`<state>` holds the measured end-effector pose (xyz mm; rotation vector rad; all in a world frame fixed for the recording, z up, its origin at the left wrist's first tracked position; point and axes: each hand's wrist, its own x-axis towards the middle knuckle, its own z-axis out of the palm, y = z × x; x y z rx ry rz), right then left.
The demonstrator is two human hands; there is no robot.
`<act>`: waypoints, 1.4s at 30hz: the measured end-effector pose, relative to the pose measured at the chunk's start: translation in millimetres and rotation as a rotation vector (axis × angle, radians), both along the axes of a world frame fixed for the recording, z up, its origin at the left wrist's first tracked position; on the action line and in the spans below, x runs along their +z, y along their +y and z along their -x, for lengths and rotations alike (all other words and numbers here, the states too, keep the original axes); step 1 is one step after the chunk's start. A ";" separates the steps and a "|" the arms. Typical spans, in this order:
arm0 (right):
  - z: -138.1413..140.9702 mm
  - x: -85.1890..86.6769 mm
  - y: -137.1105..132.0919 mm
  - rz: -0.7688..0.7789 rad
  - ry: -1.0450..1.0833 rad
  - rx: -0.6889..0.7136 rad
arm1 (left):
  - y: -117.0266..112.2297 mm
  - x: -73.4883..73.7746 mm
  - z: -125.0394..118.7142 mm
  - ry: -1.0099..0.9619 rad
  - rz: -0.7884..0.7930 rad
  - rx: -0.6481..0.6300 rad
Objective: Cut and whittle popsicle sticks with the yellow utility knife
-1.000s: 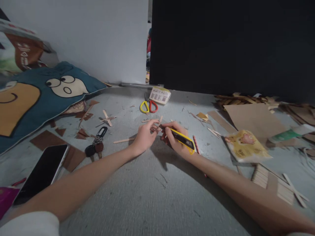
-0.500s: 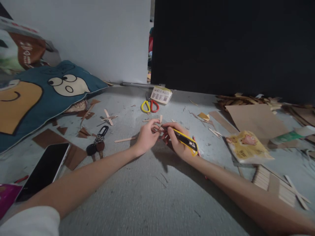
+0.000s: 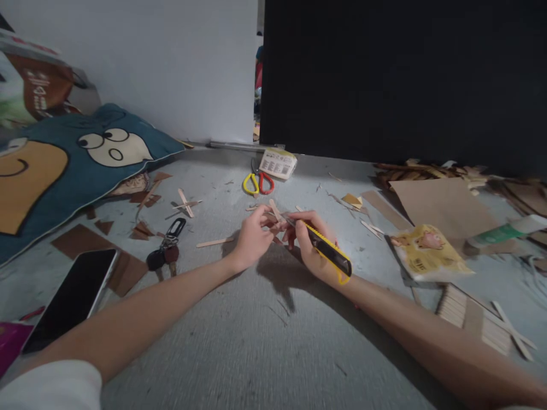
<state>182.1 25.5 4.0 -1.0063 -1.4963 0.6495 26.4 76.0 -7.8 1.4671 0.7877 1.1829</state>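
Note:
My left hand point(image 3: 252, 239) pinches a short wooden craft stick point(image 3: 275, 210) just above the grey floor, its fingers closed round the stick. My right hand point(image 3: 310, 245) grips a yellow and black utility knife point(image 3: 327, 250), with the blade end touching the stick between the two hands. Another long craft stick point(image 3: 215, 242) lies flat on the floor just left of my left hand.
Left: keys point(image 3: 164, 250), a black phone point(image 3: 70, 299), brown card scraps and a blue cushion point(image 3: 64, 165). Behind: scissors with yellow and red handles point(image 3: 258, 183) and a small box point(image 3: 278, 163). Right: a yellow packet point(image 3: 427, 253), brown cardboard point(image 3: 444, 208), a panel of joined sticks point(image 3: 474, 322).
The knife's back end has swung down and to the right in my right hand. The stick in my left hand has tilted to the left. Both hands stay in the same spot.

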 end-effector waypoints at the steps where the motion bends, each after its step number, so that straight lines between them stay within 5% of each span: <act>1: -1.4 -1.3 0.5 -0.033 -0.055 -0.020 | 0.0 0.3 0.0 -0.007 0.014 -0.004; 6: -6.8 -8.9 7.9 -0.250 -0.339 -0.048 | 1.6 0.4 1.1 -0.006 0.010 0.026; 11: -6.8 -12.3 12.1 -0.357 -0.393 -0.048 | 2.3 0.2 1.2 0.021 -0.007 0.034; 22: -11.2 -8.1 12.4 -0.180 -0.361 -0.089 | 2.7 -1.3 2.6 0.029 -0.001 0.076; 42: -8.6 -10.0 13.0 -0.120 -0.286 -0.075 | 3.2 -3.8 4.1 0.055 -0.045 0.071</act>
